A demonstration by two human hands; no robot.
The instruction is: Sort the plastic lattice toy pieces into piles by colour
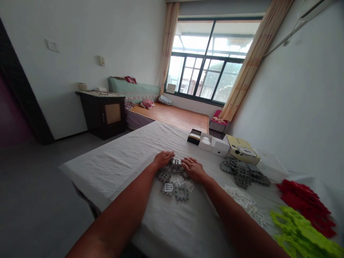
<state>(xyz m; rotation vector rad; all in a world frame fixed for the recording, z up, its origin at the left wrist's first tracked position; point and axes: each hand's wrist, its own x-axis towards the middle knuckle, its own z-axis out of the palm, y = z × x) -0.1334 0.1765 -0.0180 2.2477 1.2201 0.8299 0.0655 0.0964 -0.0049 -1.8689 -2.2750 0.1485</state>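
Note:
My left hand (163,159) is at the far left of a small pile, its fingers bent and close together against a grey interlocking tile with a white window insert (176,162). On the other side, my right hand (194,169) has its fingers stretched out, fingertips touching the right of that tile. Around it lie more grey interlocking tiles (164,175). Nearer to me are a grey tile with a white arched window (168,187) and a square-holed grey tile (182,194). Loose white window pieces (180,181) lie between them. The undersides of both hands are hidden.
On the cloth-covered table (120,157), to the right, are white window pieces (242,199), a grey tile heap (243,172), red pieces (306,204) and lime-green pieces (303,233). Behind stand a black box (194,136), white boxes (220,147) and a yellow box (243,148).

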